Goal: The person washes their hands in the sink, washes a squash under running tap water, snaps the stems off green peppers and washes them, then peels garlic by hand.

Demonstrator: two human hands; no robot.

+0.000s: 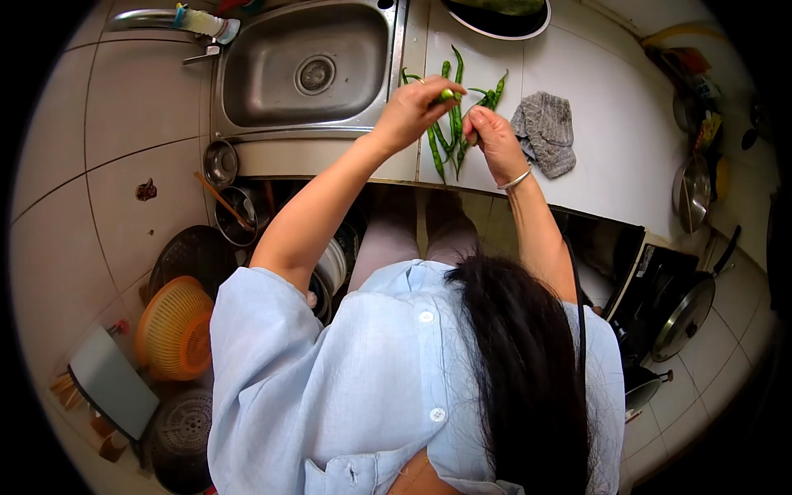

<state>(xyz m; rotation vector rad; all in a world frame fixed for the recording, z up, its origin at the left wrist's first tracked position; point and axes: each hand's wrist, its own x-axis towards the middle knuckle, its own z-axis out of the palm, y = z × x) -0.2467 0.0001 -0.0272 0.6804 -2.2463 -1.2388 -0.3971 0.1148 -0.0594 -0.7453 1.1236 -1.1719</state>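
Long green peppers (457,136) lie on the white tiled counter, beneath and around both hands. My left hand (415,111), with a ring on one finger, pinches a green pepper (447,95) whose end shows between thumb and fingers. Close to its right, my right hand (493,139) has its fingers pressed together above the peppers; what it holds, if anything, is too small to name. A bangle sits on that wrist. The crumpled grey cloth (544,134) lies just right of my right hand.
The metal sink (239,74) with its tap (144,18) is at the upper left. A dark bowl (495,35) stands at the counter's back. Pans and a lid (683,318) are at the right. An orange basket (175,328) and a blue-grey board (114,384) are at the lower left.
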